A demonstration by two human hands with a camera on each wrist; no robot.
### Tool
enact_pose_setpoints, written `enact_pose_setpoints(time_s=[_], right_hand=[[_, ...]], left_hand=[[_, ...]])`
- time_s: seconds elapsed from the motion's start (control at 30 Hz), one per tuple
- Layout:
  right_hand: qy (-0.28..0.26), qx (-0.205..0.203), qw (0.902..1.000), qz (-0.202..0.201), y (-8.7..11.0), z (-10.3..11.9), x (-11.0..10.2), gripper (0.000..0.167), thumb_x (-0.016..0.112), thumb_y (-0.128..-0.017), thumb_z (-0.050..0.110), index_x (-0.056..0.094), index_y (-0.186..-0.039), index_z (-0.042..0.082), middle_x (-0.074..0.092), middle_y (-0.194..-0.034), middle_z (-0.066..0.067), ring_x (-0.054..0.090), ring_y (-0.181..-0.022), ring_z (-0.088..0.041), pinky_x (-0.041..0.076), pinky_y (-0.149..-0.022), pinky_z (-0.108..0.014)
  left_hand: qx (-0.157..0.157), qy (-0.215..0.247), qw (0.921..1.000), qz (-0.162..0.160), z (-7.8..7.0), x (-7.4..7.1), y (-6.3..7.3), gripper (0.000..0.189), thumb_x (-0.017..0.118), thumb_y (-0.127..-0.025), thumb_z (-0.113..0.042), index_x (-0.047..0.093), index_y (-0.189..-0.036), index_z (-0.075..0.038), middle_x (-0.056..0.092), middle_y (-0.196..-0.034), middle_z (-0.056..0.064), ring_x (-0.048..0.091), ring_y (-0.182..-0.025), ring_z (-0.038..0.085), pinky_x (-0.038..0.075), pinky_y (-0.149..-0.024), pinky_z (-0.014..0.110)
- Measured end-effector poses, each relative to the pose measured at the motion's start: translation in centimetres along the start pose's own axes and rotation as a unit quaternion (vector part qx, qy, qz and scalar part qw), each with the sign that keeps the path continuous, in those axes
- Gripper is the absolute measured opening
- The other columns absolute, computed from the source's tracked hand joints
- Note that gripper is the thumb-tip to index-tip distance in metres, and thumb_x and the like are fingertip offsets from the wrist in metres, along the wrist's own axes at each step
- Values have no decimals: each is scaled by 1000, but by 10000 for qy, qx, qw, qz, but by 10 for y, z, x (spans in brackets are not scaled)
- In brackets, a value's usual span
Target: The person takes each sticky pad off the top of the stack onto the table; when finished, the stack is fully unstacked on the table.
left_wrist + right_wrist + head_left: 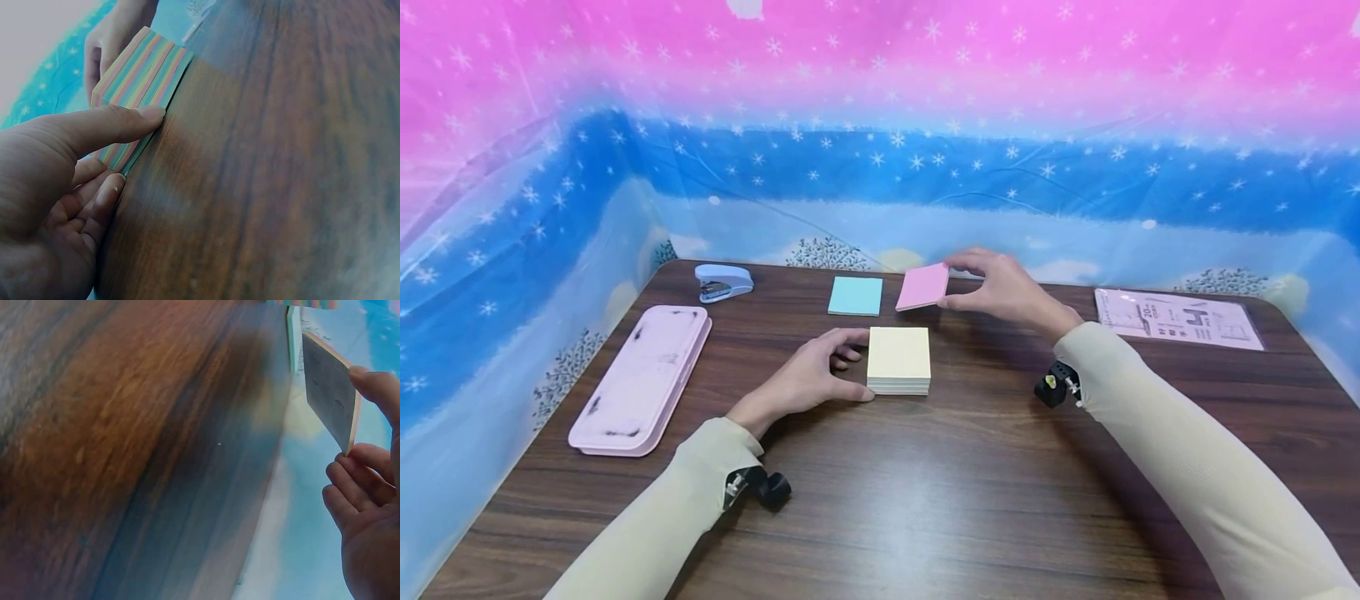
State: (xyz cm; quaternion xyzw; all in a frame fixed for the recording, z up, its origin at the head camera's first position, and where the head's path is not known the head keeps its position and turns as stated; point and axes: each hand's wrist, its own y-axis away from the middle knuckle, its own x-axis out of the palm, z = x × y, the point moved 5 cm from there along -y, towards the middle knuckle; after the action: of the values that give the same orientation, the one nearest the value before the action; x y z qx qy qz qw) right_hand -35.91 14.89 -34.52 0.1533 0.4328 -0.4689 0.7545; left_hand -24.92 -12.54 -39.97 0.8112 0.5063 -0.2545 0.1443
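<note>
Left grip (37, 181) on striped paper stack (144, 72), brown tabletop (250, 162) beneath.

The head view looks from six o'clock, facing twelve and down, far enough off to take in the tabletop (895, 508) and the backdrop (887, 167). The left wrist view, close and low, looks past the left hand (811, 369) toward the stack (898, 354) at eleven, with the right hand (1006, 287) beyond. The right wrist view, also close and low, faces the pink pad (922, 286) at two. Both wrist views share the stack, a sliver at one in the right's.
</note>
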Motion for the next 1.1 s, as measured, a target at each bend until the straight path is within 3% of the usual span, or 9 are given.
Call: enact_pose_setpoints(time_s=[0.33, 1.1], right_hand=[[194, 154, 9994, 257, -5, -7, 10, 78, 89, -86, 38, 61, -149, 4, 57, -152, -14, 46, -145, -35, 35, -119, -55], [683, 84, 9941, 843, -10, -16, 24, 71, 86, -89, 32, 61, -147, -1, 55, -153, -20, 44, -146, -39, 35, -120, -55]], left_hand=[[86, 7, 10000, -15, -1, 1, -1, 84, 90, -86, -19, 49, -157, -5, 60, -140, 15, 60, -123, 33, 49, -105, 49], [36, -21, 10000, -11, 1, 1, -1, 85, 90, -85, -17, 48, -158, -6, 60, -139, 14, 60, -122, 31, 49, -104, 48]])
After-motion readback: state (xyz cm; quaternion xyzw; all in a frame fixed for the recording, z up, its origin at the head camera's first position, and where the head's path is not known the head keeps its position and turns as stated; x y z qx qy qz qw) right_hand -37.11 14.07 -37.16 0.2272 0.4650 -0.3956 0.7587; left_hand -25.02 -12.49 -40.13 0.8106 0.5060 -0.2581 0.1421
